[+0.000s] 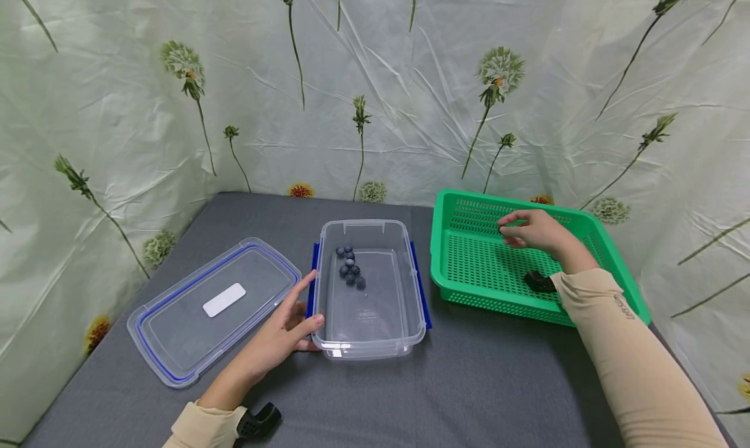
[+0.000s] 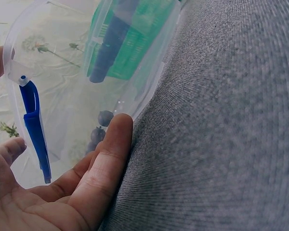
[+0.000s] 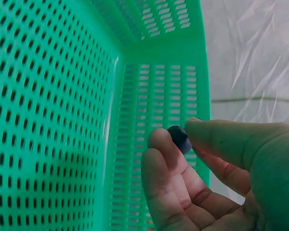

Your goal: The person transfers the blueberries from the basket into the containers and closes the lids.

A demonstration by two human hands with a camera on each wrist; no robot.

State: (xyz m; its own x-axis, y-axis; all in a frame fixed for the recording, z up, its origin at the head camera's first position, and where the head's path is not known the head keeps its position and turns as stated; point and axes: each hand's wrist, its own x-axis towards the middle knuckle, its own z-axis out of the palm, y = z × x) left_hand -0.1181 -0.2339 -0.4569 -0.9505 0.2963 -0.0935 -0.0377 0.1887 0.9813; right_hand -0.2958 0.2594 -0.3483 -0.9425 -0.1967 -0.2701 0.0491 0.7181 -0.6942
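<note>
A clear plastic container (image 1: 383,305) with blue side latches stands mid-table, with several blueberries (image 1: 350,273) in its left half. My left hand (image 1: 281,331) rests against its left side, fingers spread and fairly straight, thumb at the rim. In the left wrist view, a blue latch (image 2: 36,130) stands between those fingers, and blueberries (image 2: 98,130) show through the wall. Over the green basket (image 1: 474,259), my right hand (image 1: 536,232) pinches a single blueberry (image 3: 179,139) between thumb and fingertips. That berry is near the basket's perforated side wall in the right wrist view.
Left of the container lies its clear lid (image 1: 176,331) with a blue seal and a white label (image 1: 224,300). A dark grey cloth (image 1: 457,389) covers the table. Behind hangs a pale sheet (image 1: 410,96) printed with flowers.
</note>
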